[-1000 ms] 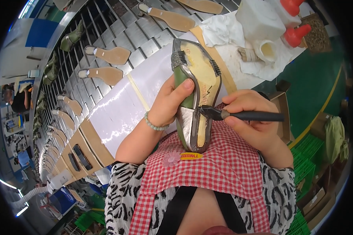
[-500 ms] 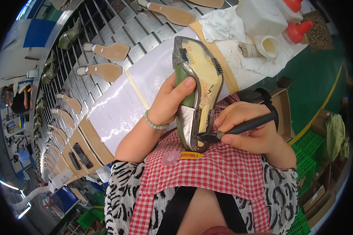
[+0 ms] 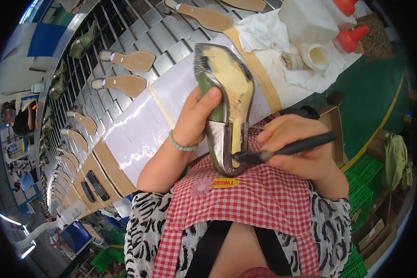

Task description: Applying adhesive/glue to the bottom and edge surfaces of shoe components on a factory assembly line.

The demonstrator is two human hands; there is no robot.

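Observation:
My left hand (image 3: 197, 115) is closed round the side of a green and silver shoe upper (image 3: 217, 143) on its last. The shoe is held underside up above my lap, toe pointing away from me, its yellowish bottom (image 3: 231, 74) facing the camera. In my right hand (image 3: 301, 157) is a black-handled brush (image 3: 312, 141), gripped between thumb and fingers. Its dark head meets the heel end of the shoe's bottom; the exact tip is too dark to make out.
Several tan soles (image 3: 134, 60) lie on the slatted metal conveyor (image 3: 164, 34), with green shoes (image 3: 82, 42) along its far side. To the right stand a white jug (image 3: 308, 21), a red-capped bottle (image 3: 350, 39), an open pot (image 3: 317, 56) and a white cloth (image 3: 264, 30). Green crates (image 3: 361, 185) are below.
The shoe has shifted slightly left and tilted, its toe swinging left. My right hand has turned a little, and the brush handle now lies flatter, its head still at the heel end.

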